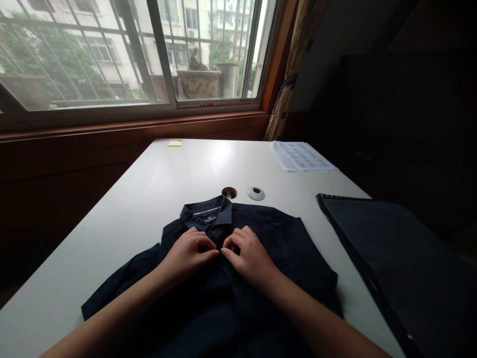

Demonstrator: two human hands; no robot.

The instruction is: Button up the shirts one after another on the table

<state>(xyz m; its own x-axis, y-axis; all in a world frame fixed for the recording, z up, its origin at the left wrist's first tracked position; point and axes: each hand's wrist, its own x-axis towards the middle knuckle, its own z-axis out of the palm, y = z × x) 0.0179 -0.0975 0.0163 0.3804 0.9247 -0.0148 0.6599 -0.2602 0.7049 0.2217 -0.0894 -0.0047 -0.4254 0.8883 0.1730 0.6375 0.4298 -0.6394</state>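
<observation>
A dark navy collared shirt (261,233) lies spread front side up on the white table, its collar pointing away from me. Below the collar, my left hand (192,251) pinches the front edge of the shirt between thumb and fingers. My right hand (246,251) does the same just to the right, the two thumb tips nearly meeting at the front opening. Whether a button sits between the fingertips is too dark and small to make out. Both forearms rest over the lower part of the shirt.
The white table (122,199) has a cable hole (229,192) and a grey grommet (256,193) beyond the collar. Printed papers (303,156) lie back right, a yellow sticky note (175,142) back left. A black chair (402,253) stands at the right edge. A barred window (208,49) is behind.
</observation>
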